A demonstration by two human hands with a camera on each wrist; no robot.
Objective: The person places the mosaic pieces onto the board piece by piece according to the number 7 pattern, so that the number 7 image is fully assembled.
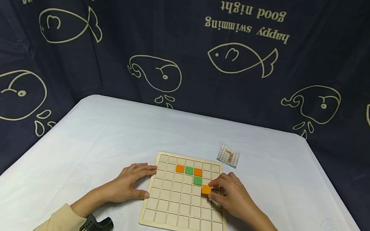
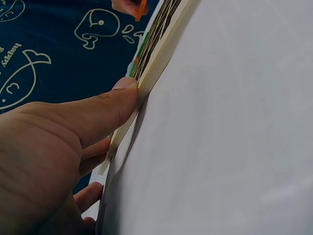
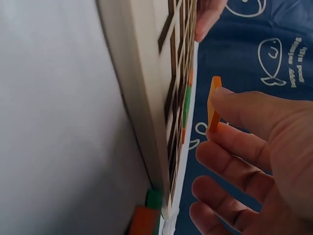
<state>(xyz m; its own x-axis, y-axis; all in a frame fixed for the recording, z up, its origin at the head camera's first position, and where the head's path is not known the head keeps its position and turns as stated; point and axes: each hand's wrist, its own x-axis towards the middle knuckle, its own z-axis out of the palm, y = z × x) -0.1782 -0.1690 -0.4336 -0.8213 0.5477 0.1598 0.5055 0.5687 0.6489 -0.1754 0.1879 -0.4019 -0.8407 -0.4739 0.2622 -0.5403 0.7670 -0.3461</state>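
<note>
A wooden grid board (image 1: 174, 207) lies on the table. Set into its upper rows are two orange tiles (image 1: 180, 169), a green tile (image 1: 189, 170) between them, and another green tile (image 1: 198, 180) one row below. My right hand (image 1: 235, 196) pinches an orange square tile (image 1: 206, 190) between thumb and index finger; in the right wrist view the held tile (image 3: 214, 104) is raised off the board. My left hand (image 1: 128, 185) rests at the board's left edge, fingers spread. The left wrist view has its thumb (image 2: 115, 105) touching the board's side.
Beyond the board's upper right corner lies a small card (image 1: 228, 156) printed with a coloured grid. Beside the board in the right wrist view are a green piece (image 3: 154, 198) and an orange-red piece (image 3: 144, 220). A white cloth (image 1: 124, 130) covers the table; a dark printed curtain (image 1: 194, 8) hangs behind.
</note>
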